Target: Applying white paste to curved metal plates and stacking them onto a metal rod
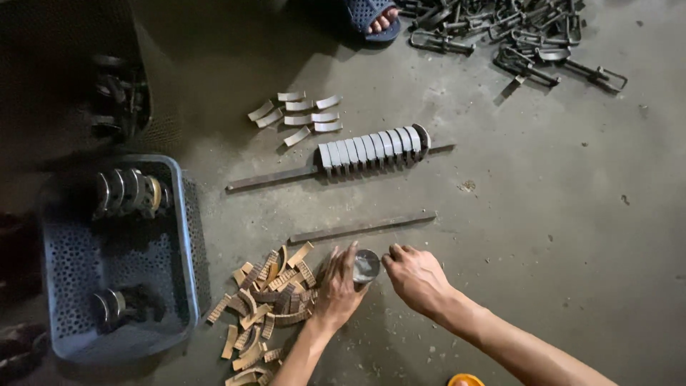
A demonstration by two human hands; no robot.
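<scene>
Both hands are down low on the grey concrete floor (543, 214), working on one small shiny curved metal piece (366, 265) that sits right between them. The left hand (339, 286) has its fingers curled around the piece's left side, thumb up along the edge, so it's clearly gripping it. The right hand (416, 277) is half closed, fingertips pinching at the piece's right edge, touching it, though you can't really tell how much of the hold it's carrying. Just to the left of the left hand, pretty much touching the wrist, there's a messy pile of tan ridged curved lining strips (268, 300). Further left again is a blue perforated plastic basket (187, 243) with some dark metal assemblies in it. Just above the hands lies a bare flat dark metal bar (362, 226), and beyond that a second long bar (271, 179) carrying a tidy row of grey curved metal shoes (373, 149) stacked side by side. Further out past that row, a loose scatter of pale curved metal plates (299, 114). Way off up and to the right of the right hand is a heap of dark metal clamps (514, 32), and someone else's foot in a blue sandal (373, 16) is near the top edge.
</scene>
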